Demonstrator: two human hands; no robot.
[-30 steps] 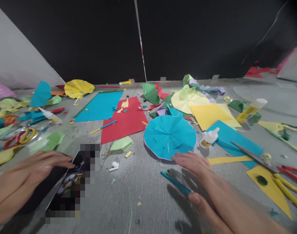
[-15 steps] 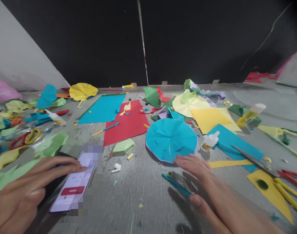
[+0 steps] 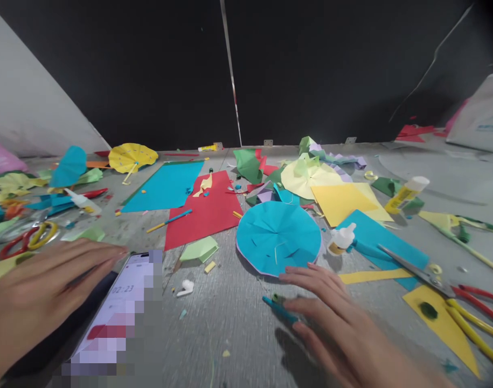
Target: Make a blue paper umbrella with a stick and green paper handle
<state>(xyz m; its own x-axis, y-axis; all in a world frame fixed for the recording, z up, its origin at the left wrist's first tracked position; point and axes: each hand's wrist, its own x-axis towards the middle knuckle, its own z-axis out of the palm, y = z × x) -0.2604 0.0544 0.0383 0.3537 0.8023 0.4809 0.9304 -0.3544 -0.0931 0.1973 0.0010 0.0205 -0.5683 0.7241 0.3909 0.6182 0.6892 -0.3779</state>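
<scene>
Fingers of the right hand (image 3: 335,323) overlap a teal stick (image 3: 275,308).

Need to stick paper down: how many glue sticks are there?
2. One glue stick lies right of the yellow paper sheet; another glue stick lies at the far edge of the table. Others may be hidden under the paper scraps.

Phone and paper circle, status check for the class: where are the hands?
Left hand at phone edge. Right hand over blue stick, beside blue paper circle. White earbud between hands.
</scene>
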